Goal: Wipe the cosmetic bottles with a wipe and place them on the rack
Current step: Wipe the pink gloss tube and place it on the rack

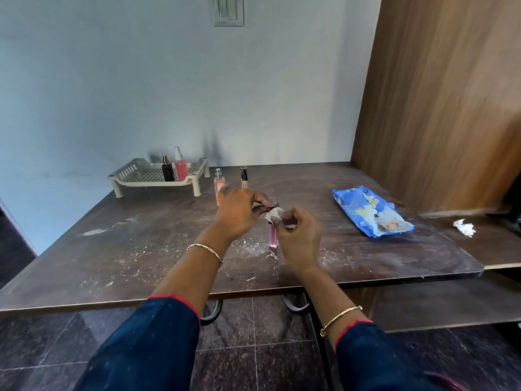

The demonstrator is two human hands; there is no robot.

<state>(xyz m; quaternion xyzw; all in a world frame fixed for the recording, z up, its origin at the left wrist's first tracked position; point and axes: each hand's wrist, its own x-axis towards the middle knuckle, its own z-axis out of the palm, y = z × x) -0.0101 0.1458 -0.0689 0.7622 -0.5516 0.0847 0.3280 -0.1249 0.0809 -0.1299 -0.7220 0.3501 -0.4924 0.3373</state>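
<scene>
Left hand (239, 211) and right hand (298, 238) meet above the middle of a dust-streaked bench (127, 258) as a person wipes a slim pink bottle (273, 235), with the cleaning step of the task under way. The left hand's fingers are curled, thumb and fingertips pinching the bottle's dark top. The right hand's fingers are bent round a small white wipe (275, 214) pressed against the bottle's upper part; neither hand is spread. The bottle stands roughly upright between them, its foot at or just above the bench surface, though which cannot be told. At the far left of the bench the cream rack (127, 173) already carries a dark bottle (167, 172) and a pink pump bottle (180, 167), standing side by side. Just beside the rack's right end, on the bench, a pink spray bottle (219, 183) and a black-capped tube (244, 176) appear to wait their turn. A blue pack of wipes (372, 211) lies to the right, and a crumpled white wipe (464, 227) sits on a lower ledge beyond it. By the look of things the task is about half done. The next move calls for rubbing down the slim pink bottle's lower body, then reaching forward and left to stand it on the rack without knocking the two already there.
</scene>
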